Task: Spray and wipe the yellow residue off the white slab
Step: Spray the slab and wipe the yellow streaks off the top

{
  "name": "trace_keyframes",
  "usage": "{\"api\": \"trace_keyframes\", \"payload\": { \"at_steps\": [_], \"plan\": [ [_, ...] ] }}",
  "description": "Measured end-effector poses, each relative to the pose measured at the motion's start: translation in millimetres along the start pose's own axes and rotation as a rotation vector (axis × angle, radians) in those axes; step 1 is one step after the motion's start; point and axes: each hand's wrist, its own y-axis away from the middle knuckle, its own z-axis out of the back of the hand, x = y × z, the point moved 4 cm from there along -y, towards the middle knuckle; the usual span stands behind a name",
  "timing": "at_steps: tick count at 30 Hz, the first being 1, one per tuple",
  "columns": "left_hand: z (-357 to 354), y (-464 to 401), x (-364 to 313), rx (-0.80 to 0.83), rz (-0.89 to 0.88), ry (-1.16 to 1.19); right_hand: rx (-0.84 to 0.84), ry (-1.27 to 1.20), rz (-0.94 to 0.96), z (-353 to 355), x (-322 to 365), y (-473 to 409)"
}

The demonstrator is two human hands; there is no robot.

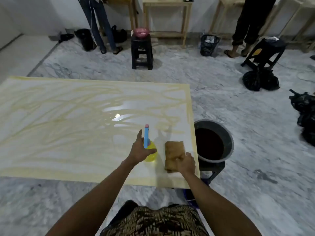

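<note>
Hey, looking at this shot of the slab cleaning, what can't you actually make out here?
All in the head view:
- Spray bottle: the left hand covers part of it, so trigger and liquid level are hidden.
- Cloth: the right hand hides its near end.
- Bucket: the dark liquid hides the bottom.
- White slab: the left end is cut off by the frame edge.
- Two people at the back: cut off above the legs by the top edge.

At nine o'clock we lose the white slab (68, 116) past the edge; our left hand (139, 151) hides part of the spray bottle (150, 153).
</note>
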Motion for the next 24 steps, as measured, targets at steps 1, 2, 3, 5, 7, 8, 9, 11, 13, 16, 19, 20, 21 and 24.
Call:
{"api": "trace_keyframes", "payload": {
  "at_steps": [1,2,3,5,7,8,9,11,13,16,19,20,21,24],
  "plan": [
    [-0.8,-0.7,-0.3,-0.055,-0.005,0.037,0.019,-0.044,-0.024,0.4,1.1,-4.0],
    [-0.9,0.8,-3.0,-0.101,-0.026,0.045,0.051,-0.091,-0.076,1.5,2.2,-3.4],
    [-3.3,3.1,-1.8,-0.131,-0.051,0.048,0.086,-0.121,-0.099,0.6,2.4,-5.8],
    [-9.8,6.3,-0.7,-0.177,-0.096,0.057,0.144,-0.154,-0.102,1.7,10.3,-5.9],
    [-11.6,9.2,-0.8,-0.21,-0.144,0.083,0.152,-0.178,-0.061,0.5,17.8,-6.6],
    [-10.3,8.3,-1.4,-0.223,-0.166,0.091,0.163,-0.224,-0.066,2.3,22.6,-4.8],
    [-9.1,6.4,-1.7,-0.23,-0.183,0.097,0.192,-0.283,-0.069,1.3,27.6,-4.2],
    [-7.6,4.2,-3.8,-0.218,-0.218,0.088,0.27,-0.452,-0.161,-6.0,33.1,3.7],
    [-7.8,2.3,-7.3,-0.223,-0.257,0.099,0.33,-0.673,-0.283,-15.2,39.4,18.2],
    [-9.4,-5.6,-13.4,-0.261,-0.321,0.132,0.324,-1.002,-0.388,-11.7,51.1,29.8],
    [-13.4,-8.7,-9.3,-0.314,-0.278,0.251,0.291,-1.18,-0.346,1.6,53.7,36.6],
    [-11.3,-11.9,-10.8,-0.327,-0.255,0.299,0.262,-1.229,-0.327,7.8,53.0,36.4],
    [-6.9,-17.7,-13.5,-0.32,-0.237,0.333,0.237,-1.295,-0.308,16.4,53.5,36.6],
    [3.6,-40.7,-34.0,-0.172,-0.219,0.338,0.207,-1.522,-0.227,40.0,61.4,23.0]
  ]
}}
